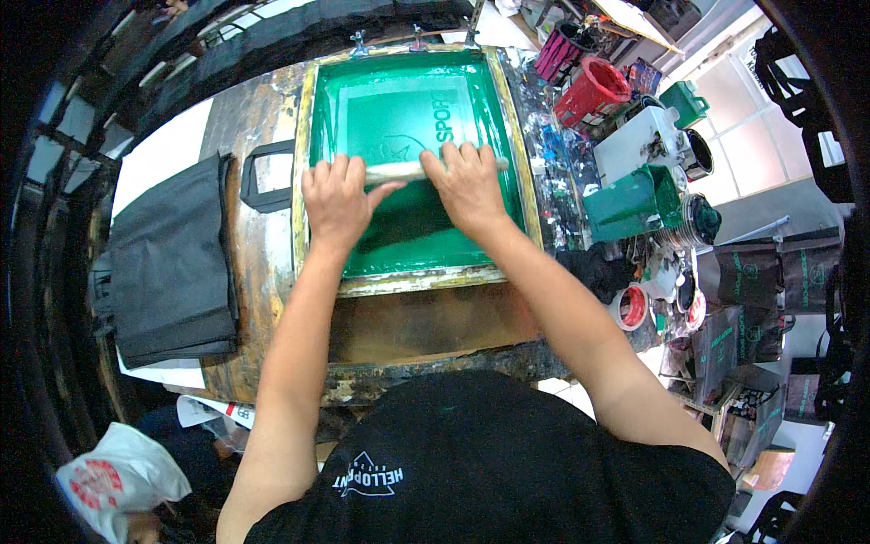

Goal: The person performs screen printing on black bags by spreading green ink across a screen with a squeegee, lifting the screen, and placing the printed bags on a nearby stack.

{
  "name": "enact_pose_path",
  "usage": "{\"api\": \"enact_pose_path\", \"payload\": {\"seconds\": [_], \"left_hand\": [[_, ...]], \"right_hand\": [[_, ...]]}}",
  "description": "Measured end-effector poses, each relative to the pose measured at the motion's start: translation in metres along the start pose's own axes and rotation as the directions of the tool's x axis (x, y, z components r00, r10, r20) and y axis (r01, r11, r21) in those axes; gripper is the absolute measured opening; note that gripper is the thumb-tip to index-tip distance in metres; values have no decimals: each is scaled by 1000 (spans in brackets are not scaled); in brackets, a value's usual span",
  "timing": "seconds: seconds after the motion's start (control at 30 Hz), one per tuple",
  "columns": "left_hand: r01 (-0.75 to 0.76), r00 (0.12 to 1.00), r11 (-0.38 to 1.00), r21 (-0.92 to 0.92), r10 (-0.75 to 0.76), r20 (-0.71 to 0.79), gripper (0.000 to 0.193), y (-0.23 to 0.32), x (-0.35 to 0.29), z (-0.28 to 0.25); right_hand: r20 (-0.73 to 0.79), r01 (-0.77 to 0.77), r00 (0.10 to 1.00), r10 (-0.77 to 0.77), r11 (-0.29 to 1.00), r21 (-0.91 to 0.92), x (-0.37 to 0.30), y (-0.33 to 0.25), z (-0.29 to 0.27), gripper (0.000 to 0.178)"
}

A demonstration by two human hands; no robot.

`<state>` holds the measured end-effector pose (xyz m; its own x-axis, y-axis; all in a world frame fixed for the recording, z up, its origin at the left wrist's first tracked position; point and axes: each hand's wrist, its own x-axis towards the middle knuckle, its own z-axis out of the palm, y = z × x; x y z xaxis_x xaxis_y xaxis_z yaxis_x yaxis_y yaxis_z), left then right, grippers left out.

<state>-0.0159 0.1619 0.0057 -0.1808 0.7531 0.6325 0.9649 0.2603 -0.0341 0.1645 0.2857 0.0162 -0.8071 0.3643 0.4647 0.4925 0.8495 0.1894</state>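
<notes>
Both my hands grip a pale-handled squeegee [397,171] that lies crosswise on a screen printing frame [417,283]. My left hand [338,201] is closed over its left part, thumb stretched inward along it. My right hand [468,190] is wrapped round the right part, and the handle's end sticks out beyond it. Green ink coats the mesh [390,109], where a stencil with lettering shows beyond the squeegee. The squeegee's blade is hidden under the handle and my fingers. A black bag handle [268,178] pokes out from under the frame's left side.
Black fabric bags [172,263] lie stacked at the left. Clamps [417,38] stand at the frame's far edge. Along the right are a red bucket [594,91], a green ink container [634,204] and tape rolls [632,308]. Printed bags [748,272] hang farther right. Another person [127,471] is at lower left.
</notes>
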Motion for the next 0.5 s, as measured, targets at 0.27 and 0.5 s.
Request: {"api": "enact_pose_path", "payload": {"seconds": [0.27, 0.5], "left_hand": [[21, 998, 1000, -19, -19, 60, 61, 35, -74, -65], [49, 996, 990, -133, -37, 87, 59, 33, -69, -78]], "right_hand": [[69, 23, 997, -28, 997, 68, -76, -38, -58, 29], [121, 32, 992, -43, 996, 87, -68, -35, -64, 28]]}}
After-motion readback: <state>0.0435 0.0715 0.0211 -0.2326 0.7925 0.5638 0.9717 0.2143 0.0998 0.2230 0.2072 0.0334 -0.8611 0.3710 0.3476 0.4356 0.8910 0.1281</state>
